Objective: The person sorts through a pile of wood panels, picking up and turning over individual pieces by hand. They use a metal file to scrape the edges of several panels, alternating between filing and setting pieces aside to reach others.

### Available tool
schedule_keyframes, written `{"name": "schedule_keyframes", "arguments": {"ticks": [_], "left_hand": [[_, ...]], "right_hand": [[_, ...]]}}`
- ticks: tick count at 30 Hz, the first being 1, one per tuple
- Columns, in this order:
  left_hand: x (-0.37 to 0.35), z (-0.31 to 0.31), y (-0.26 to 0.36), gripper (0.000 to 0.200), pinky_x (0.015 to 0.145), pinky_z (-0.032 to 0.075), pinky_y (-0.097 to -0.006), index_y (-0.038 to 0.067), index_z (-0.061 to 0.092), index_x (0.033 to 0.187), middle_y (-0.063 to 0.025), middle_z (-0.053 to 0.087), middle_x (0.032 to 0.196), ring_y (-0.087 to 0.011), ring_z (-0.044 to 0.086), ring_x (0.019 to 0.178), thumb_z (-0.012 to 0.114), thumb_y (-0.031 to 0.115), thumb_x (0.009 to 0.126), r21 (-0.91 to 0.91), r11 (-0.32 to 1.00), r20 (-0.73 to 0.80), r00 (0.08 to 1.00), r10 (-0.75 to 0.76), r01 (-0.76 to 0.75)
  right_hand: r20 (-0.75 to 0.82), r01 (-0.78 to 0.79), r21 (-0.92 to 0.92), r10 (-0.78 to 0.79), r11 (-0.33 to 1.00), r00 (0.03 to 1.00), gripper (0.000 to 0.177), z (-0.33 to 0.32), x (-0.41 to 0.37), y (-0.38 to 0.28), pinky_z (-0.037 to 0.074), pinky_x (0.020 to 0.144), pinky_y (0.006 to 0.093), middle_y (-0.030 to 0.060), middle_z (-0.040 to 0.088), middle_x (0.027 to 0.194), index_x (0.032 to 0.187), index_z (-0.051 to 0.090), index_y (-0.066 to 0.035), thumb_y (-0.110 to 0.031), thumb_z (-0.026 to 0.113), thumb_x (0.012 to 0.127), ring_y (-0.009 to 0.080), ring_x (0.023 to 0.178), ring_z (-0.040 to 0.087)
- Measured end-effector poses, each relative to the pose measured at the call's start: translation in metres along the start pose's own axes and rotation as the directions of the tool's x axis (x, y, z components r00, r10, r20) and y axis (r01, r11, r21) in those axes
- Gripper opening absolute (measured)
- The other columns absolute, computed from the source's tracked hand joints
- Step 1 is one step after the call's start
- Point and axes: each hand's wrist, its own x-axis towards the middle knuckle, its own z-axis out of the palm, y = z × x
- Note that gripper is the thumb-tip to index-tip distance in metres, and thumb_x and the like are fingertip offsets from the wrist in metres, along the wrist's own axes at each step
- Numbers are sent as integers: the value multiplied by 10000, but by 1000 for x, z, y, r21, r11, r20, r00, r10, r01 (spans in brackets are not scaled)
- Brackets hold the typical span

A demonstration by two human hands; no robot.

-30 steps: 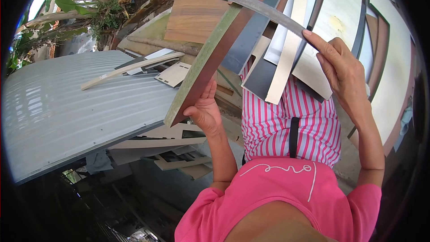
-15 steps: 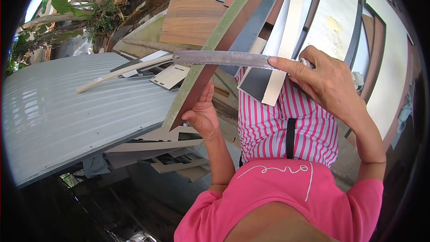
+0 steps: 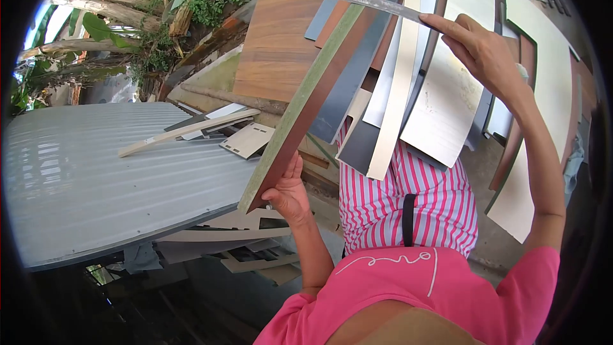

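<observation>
My left hand [image 3: 290,199] grips the lower end of a long board [image 3: 310,84], its palm against the brown face and its thumb near the bottom edge. The board stands tilted, with a rough greenish narrow edge turned up. In my right hand [image 3: 486,54] is a long flat grey metal file [image 3: 389,5], the index finger stretched along it. It lies across the upper part of the board's edge, its far end reaching past it to the left. The file's handle is hidden in my fist.
Several loose panels and strips, among them a cream strip [image 3: 397,83] and a stained white panel [image 3: 447,102], lie over and beside my striped trousers [image 3: 408,217]. At left is a corrugated metal sheet [image 3: 108,179] with offcuts on it. A wood-grain panel [image 3: 274,45] lies beyond.
My right hand has moved the file up and away along the board's edge, from near the middle to the upper part. My left hand keeps its hold; the view has shifted slightly.
</observation>
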Motion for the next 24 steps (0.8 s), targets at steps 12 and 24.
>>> {"name": "schedule_keyframes", "arguments": {"ticks": [12,24], "left_hand": [[8,-12,2,842,867,535,-398,36,341,1347,-170,485,1284,-328,581,1059,593,559,737,-95,995,-70,998,6,-13],[14,-20,4,787,861,530,-390,89,363,1344,-117,499,1278,-308,581,1060,581,565,756,-102,995,-81,996,-21,12]], "right_hand": [[-151,-427,199,458,882,876,404,49,75,203,470,818,407,183,592,1134,1302,462,-106,-223,481,916,353,942,601],[-187,-564,352,647,747,740,376,67,96,257,356,1000,389,176,549,1228,1284,484,-69,-184,375,943,308,1148,498]]}}
